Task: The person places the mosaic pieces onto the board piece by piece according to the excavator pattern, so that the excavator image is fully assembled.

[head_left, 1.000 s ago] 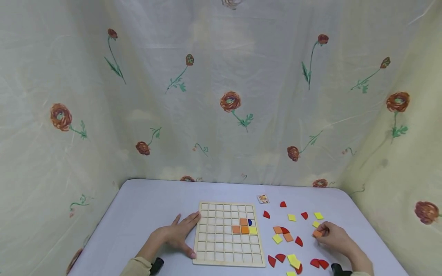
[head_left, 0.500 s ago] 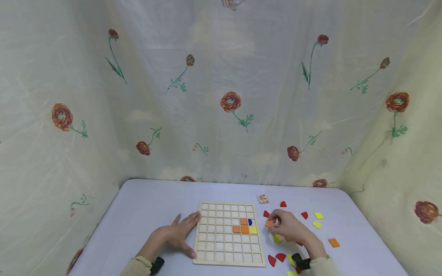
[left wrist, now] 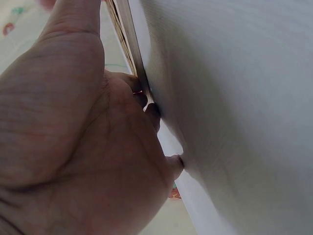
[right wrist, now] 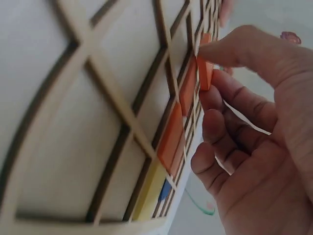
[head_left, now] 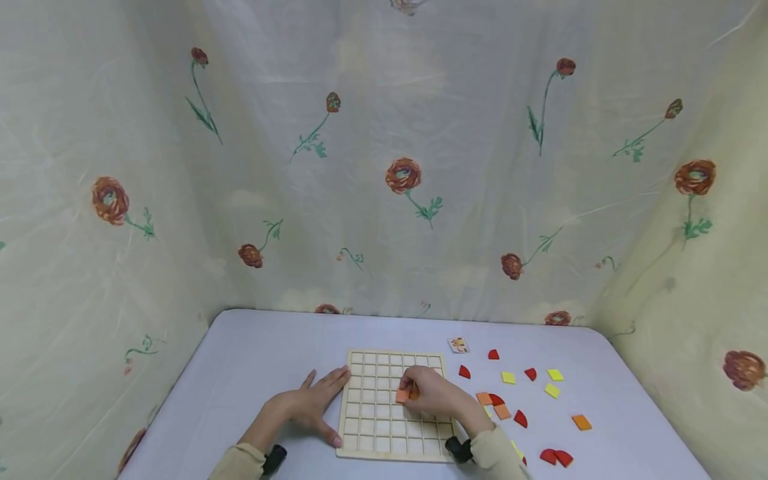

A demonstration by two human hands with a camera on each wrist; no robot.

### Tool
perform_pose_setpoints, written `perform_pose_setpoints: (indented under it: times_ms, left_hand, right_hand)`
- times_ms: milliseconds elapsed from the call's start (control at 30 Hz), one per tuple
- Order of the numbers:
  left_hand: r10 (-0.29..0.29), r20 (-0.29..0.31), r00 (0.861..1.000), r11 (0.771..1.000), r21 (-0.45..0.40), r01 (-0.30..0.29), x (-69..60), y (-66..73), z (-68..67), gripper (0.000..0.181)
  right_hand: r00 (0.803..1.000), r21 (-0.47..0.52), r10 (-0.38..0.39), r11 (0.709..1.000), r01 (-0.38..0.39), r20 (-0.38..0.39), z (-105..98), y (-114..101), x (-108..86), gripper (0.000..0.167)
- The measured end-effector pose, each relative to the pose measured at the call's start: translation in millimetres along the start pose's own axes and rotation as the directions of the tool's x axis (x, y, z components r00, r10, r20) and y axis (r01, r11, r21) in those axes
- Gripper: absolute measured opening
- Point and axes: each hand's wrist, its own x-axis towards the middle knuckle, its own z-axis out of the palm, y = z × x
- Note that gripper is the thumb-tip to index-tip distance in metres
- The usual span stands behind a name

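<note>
A wooden grid board (head_left: 360, 427) lies on the table. My left hand (head_left: 309, 405) rests spread along its left edge; in the left wrist view, fingertips (left wrist: 152, 112) touch that edge. Over the middle cells, my right hand (head_left: 433, 392) pinches an orange square tile (head_left: 401, 397) between thumb and fingers. The right wrist view shows this held tile (right wrist: 205, 63) on edge, close to the grid. Set in nearby cells are orange tiles (right wrist: 172, 137), a yellow tile (right wrist: 149, 196) and a blue piece (right wrist: 165, 189). From the head camera, my right hand mostly hides those.
Right of the board lie several loose red quarter-circle pieces (head_left: 521, 419), yellow squares (head_left: 553, 391) and orange squares (head_left: 581, 422). A small patterned card (head_left: 459, 345) lies beyond the board's far right corner. Flowered cloth (head_left: 468, 200) hangs behind the table.
My right hand has moved left from among the loose pieces to above the board, carrying the orange square tile. My left hand stays at the board's edge.
</note>
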Motion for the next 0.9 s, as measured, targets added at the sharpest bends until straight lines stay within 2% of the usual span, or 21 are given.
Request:
perform_pose_setpoints:
  times_ms: [300, 433, 567, 633, 700, 767, 900]
  left_hand:
    - [-0.008, -0.002, 1.000, 1.000, 0.019, 0.008, 0.1, 3.7, -1.2, 0.125]
    - [-0.006, -0.004, 1.000, 1.000, 0.019, 0.006, 0.3, 1.5, -0.1, 0.124]
    - [-0.002, -0.006, 1.000, 1.000, 0.015, 0.002, 1.0, -0.1, 2.0, 0.124]
    - [0.001, -0.005, 1.000, 1.000, 0.011, -0.001, 1.8, 0.1, 2.5, 0.124]
    - [-0.001, -0.003, 1.000, 1.000, 0.008, 0.001, 2.8, 0.3, 2.5, 0.124]
    - [-0.009, -0.003, 1.000, 1.000, 0.015, 0.009, 3.3, 0.3, 2.7, 0.125]
    - [-0.017, -0.006, 1.000, 1.000, 0.025, 0.018, 2.1, 0.4, 2.2, 0.126]
  right_hand:
    - [0.998, 0.047, 0.044, 0.998, -0.047, 0.051, -1, -5, 8.7, 0.009]
    - [0.998, 0.028, 0.039, 0.999, -0.040, 0.040, -1, -6, 9.3, 0.010]
    - [1.000, -0.002, 0.008, 1.000, -0.008, -0.008, -6, -2, -1.9, 0.018]
    - [0.999, 0.038, 0.019, 0.999, -0.018, -0.030, -14, 4, -14.0, 0.023]
    - [0.996, 0.107, 0.080, 0.991, -0.076, -0.038, -26, 10, -29.3, 0.028]
    - [0.985, 0.172, 0.168, 0.972, -0.158, -0.046, -40, 19, -45.7, 0.030]
    - [0.933, 0.239, 0.356, 0.911, -0.336, -0.044, -69, 46, -84.5, 0.036]
